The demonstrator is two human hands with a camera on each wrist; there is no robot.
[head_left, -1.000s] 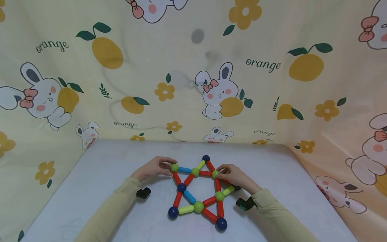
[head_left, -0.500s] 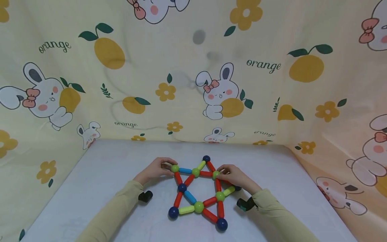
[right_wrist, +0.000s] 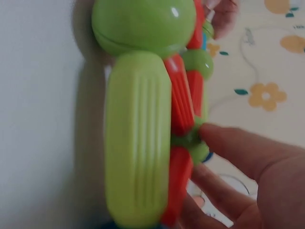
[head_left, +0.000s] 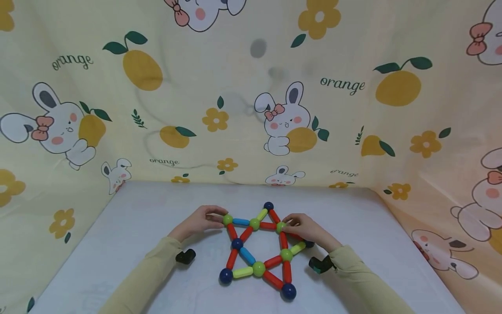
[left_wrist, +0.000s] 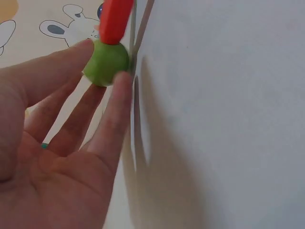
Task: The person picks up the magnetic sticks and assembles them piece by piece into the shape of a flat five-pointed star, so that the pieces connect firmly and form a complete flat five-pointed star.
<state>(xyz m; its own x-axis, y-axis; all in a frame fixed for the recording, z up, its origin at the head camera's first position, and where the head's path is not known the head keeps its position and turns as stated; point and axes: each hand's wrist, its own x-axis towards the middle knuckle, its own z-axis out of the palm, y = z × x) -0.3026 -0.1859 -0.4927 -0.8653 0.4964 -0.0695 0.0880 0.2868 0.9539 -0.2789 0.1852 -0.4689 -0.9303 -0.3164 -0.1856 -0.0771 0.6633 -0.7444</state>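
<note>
A flat star-shaped frame of magnetic rods [head_left: 248, 256] and balls lies on the white table. Its rods are red, blue and yellow-green; its balls are green or dark blue. At the frame's upper left corner, my left hand [head_left: 199, 221] holds a green ball [left_wrist: 106, 64] between thumb and fingertips, with a red rod [left_wrist: 115, 21] running off that ball. My right hand [head_left: 305, 226] pinches another green ball [head_left: 280, 226] at the upper right. That hand partly covers a red rod and a dark blue ball [head_left: 309, 244]. A yellow-green rod [right_wrist: 138, 138] fills the right wrist view's foreground.
The white tabletop [head_left: 157, 200] stretches around the frame. Behind and beside it hangs a cream cloth [head_left: 235, 56] printed with rabbits and oranges. Small black devices [head_left: 185, 256] show below each wrist.
</note>
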